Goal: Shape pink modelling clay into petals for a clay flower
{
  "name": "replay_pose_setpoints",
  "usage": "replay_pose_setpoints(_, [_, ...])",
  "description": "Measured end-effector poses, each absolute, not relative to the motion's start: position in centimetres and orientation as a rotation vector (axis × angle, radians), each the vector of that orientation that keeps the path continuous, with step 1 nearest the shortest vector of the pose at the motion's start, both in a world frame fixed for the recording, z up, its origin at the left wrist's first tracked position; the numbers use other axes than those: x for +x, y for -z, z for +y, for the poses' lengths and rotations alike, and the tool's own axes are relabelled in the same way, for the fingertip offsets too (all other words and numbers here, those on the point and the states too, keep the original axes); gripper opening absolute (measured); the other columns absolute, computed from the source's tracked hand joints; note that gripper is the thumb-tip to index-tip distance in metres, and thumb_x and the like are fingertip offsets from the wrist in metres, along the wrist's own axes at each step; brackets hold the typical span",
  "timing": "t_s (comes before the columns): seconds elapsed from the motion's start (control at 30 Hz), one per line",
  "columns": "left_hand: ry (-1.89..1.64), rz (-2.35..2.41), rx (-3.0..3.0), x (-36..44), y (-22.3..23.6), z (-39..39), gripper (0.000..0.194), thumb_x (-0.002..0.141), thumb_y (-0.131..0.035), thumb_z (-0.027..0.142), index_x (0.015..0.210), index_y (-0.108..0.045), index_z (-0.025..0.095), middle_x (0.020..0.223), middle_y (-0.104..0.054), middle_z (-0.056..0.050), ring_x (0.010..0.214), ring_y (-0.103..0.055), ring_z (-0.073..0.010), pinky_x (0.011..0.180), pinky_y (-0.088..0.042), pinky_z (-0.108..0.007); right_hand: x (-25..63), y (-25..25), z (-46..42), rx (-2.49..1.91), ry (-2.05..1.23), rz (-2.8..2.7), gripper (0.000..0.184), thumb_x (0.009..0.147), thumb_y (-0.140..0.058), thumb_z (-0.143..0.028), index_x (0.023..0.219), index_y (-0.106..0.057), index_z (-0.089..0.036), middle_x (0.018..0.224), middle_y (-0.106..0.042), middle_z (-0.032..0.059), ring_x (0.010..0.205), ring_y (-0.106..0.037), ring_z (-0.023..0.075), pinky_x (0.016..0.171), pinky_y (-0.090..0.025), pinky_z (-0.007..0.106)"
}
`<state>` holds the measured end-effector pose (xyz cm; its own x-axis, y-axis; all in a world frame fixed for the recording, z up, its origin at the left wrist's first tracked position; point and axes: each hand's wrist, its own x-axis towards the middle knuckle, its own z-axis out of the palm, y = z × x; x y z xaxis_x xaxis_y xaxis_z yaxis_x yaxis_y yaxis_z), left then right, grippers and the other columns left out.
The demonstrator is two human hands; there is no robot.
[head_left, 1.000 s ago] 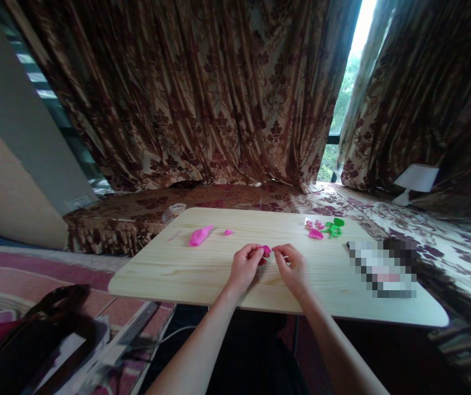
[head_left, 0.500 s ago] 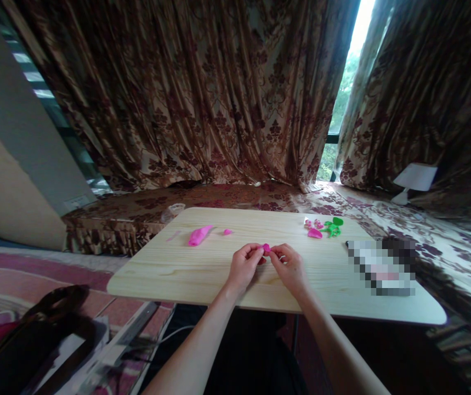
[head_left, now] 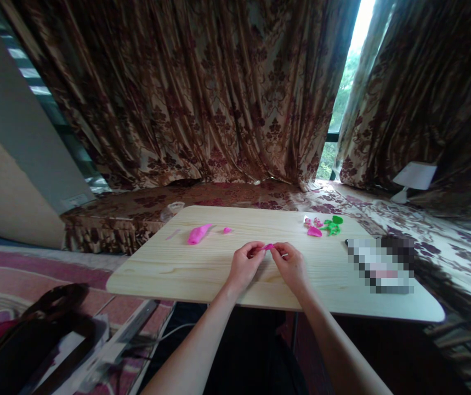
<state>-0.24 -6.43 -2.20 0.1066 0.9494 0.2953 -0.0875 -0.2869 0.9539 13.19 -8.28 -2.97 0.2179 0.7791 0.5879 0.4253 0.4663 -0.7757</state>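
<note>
Bare hands [head_left: 245, 270], bare forearms [head_left: 208, 340], dk clothing [head_left: 255, 351]

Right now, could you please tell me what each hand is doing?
Left hand: closed, pinching the small pink piece.
Right hand: closed, fingertips on the same piece.

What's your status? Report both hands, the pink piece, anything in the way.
Left hand and right hand pinching the pink piece. Piece held over the table. Small pink bit beyond left hand, untouched. No obstruction seen.
</note>
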Motion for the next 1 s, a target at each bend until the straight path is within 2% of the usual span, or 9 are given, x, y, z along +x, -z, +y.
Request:
replay_pose_setpoints(0.3, [-1.357, 0.896, 1.444, -0.25, 2.37, -6.39, 0.016, 0.069, -0.064, 0.029, 0.078, -0.064, 0.016, 0.065, -0.061, 0.001, 0.059, -0.053, -0.0107, 0.057, -0.042, -0.022, 13.02, 2.72, -8.50, -1.149, -0.376, -1.411, 0.017, 0.079, -0.056, -0.032, 0.082, -0.066, -0.018, 0.072, -0.065, 0.0037, 0.063, -0.061, 0.0149, 0.050, -0.047, 0.023])
replay_pose_setpoints(0.5, [-1.343, 0.877, 1.456, -0.24, 2.33, -6.46, 0.013, 0.071, -0.062, 0.028, 0.078, -0.063, 0.017, 0.065, -0.061, 0.001, 0.059, -0.054, -0.0107, 0.058, -0.042, -0.022, 13.00, 2.62, -8.55, -1.151, -0.404, -1.411, 0.024, 0.079, -0.057, -0.032, 0.097, -0.063, -0.018, 0.078, -0.066, 0.0046, 0.067, -0.062, 0.0153, 0.053, -0.049, 0.024])
replay_pose_setpoints(0.67, [-1.315, 0.855, 1.477, -0.24, 2.26, -6.59, 0.014, 0.071, -0.062, 0.026, 0.080, -0.064, 0.016, 0.067, -0.062, 0.000, 0.060, -0.054, -0.0108, 0.058, -0.042, -0.022, 13.00, 2.60, -8.59, -1.139, -0.427, -1.457, 0.018, 0.080, -0.055, -0.032, 0.083, -0.066, -0.018, 0.078, -0.066, 0.0041, 0.069, -0.062, 0.0154, 0.051, -0.048, 0.022])
replay_pose_setpoints(0.8, [-1.310, 0.849, 1.489, -0.21, 2.23, -6.63, 0.016, 0.073, -0.059, 0.026, 0.085, -0.064, 0.016, 0.073, -0.064, -0.001, 0.063, -0.056, -0.0114, 0.060, -0.043, -0.022, 13.02, 2.79, -8.49, -1.145, -0.423, -1.456, 0.019, 0.081, -0.054, -0.033, 0.082, -0.066, -0.018, 0.075, -0.065, 0.0037, 0.067, -0.061, 0.0152, 0.051, -0.048, 0.022])
replay_pose_setpoints(1.0, [-1.328, 0.881, 1.510, -0.27, 2.20, -6.60, 0.015, 0.073, -0.058, 0.027, 0.080, -0.065, 0.016, 0.069, -0.063, -0.001, 0.062, -0.055, -0.0118, 0.061, -0.043, -0.023, 13.01, 2.85, -8.41, -1.143, -0.436, -1.465, 0.018, 0.082, -0.053, -0.031, 0.084, -0.066, -0.018, 0.078, -0.064, 0.0037, 0.069, -0.061, 0.0148, 0.052, -0.047, 0.021])
